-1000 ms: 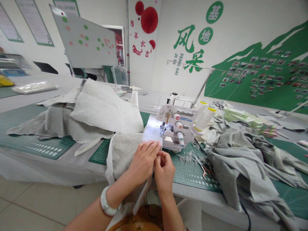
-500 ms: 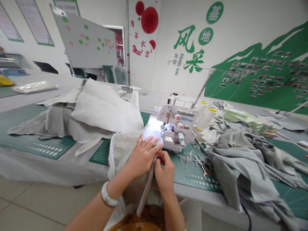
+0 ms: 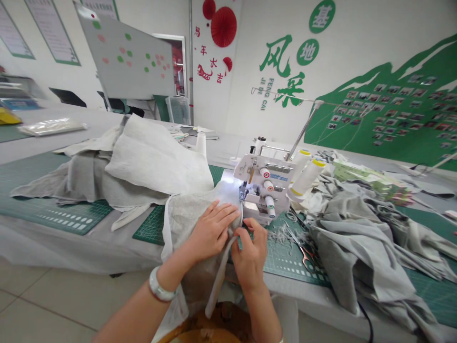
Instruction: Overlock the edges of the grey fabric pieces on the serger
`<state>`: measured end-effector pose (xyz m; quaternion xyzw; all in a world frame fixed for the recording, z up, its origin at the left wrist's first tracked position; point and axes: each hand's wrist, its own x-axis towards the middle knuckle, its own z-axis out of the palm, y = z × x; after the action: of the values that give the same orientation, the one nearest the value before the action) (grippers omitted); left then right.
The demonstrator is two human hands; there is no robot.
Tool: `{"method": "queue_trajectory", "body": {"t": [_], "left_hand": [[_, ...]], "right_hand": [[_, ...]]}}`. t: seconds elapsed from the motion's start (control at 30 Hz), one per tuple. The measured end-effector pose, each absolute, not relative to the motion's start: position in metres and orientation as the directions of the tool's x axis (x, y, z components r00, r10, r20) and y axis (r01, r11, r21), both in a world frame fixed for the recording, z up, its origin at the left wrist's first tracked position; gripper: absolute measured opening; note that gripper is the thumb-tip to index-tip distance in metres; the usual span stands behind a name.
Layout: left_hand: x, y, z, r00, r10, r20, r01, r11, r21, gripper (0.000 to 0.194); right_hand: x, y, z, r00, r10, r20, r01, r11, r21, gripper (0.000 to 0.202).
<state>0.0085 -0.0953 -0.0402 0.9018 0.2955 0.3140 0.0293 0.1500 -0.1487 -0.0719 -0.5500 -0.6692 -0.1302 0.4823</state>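
Observation:
A white overlock sewing machine point(image 3: 264, 186) with its lamp lit stands on the table. Grey cloth with a pale border point(image 3: 183, 216) runs from its needle area down over the table's front edge. My left hand point(image 3: 213, 229) lies palm down on this cloth, fingers stretched out towards the machine. Just right of it, my right hand point(image 3: 250, 250) has its fingers curled at the cloth's edge, thumb and finger by a narrow pale strip point(image 3: 217, 286); what exactly is between the fingertips is too small to tell.
Light and grey cloth point(image 3: 157, 157) is heaped at the left. Scissors point(image 3: 305, 252) and thread scraps point(image 3: 285, 234) lie right of the machine, beside a large pile of grey fabric point(image 3: 360, 243). Thread cones point(image 3: 309, 176) stand behind. Green cutting mats point(image 3: 71, 216) cover parts of the table.
My left hand has slid slightly back from the machine's needle area. My right hand has shifted a little to the right, its fingers less tightly bunched. The view has shifted slightly.

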Motion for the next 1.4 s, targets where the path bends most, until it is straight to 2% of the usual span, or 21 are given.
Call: {"method": "queue_trajectory", "body": {"t": [0.13, 0.23, 0.4, 0.53, 0.7, 0.83, 0.97, 1.17, 1.4], "left_hand": [[0.005, -0.085, -0.039, 0.641, 0.539, 0.547, 0.49, -0.835, 0.249, 0.06], [0.006, -0.086, -0.036, 0.652, 0.537, 0.535, 0.512, -0.832, 0.213, 0.062], [0.014, -0.102, -0.031, 0.642, 0.564, 0.519, 0.587, -0.798, 0.14, 0.049], [0.018, -0.106, -0.034, 0.639, 0.553, 0.535, 0.536, -0.819, 0.207, 0.047], [0.017, -0.097, -0.038, 0.631, 0.555, 0.542, 0.509, -0.823, 0.252, 0.049], [0.013, -0.088, -0.037, 0.623, 0.563, 0.543, 0.477, -0.824, 0.306, 0.051], [0.009, -0.082, -0.033, 0.626, 0.55, 0.554, 0.467, -0.832, 0.298, 0.051], [0.011, -0.085, -0.032, 0.649, 0.514, 0.561, 0.519, -0.838, 0.168, 0.044], [0.01, -0.087, -0.034, 0.654, 0.516, 0.554, 0.503, -0.843, 0.191, 0.048]], "right_hand": [[0.151, -0.146, -0.063, -0.117, 0.572, 0.812, 0.833, 0.502, -0.233, 0.022], [0.151, -0.143, -0.062, -0.109, 0.586, 0.803, 0.82, 0.509, -0.26, 0.025], [0.148, -0.141, -0.067, -0.082, 0.674, 0.734, 0.82, 0.465, -0.335, 0.026], [0.148, -0.141, -0.071, -0.094, 0.704, 0.704, 0.809, 0.466, -0.358, 0.024], [0.148, -0.146, -0.068, -0.122, 0.677, 0.726, 0.816, 0.485, -0.316, 0.024], [0.147, -0.152, -0.065, -0.147, 0.684, 0.714, 0.795, 0.511, -0.326, 0.025], [0.141, -0.154, -0.066, -0.165, 0.678, 0.717, 0.779, 0.535, -0.327, 0.025], [0.135, -0.153, -0.071, -0.123, 0.681, 0.722, 0.716, 0.564, -0.41, 0.025], [0.134, -0.155, -0.078, -0.076, 0.738, 0.671, 0.609, 0.567, -0.555, 0.027]]}}
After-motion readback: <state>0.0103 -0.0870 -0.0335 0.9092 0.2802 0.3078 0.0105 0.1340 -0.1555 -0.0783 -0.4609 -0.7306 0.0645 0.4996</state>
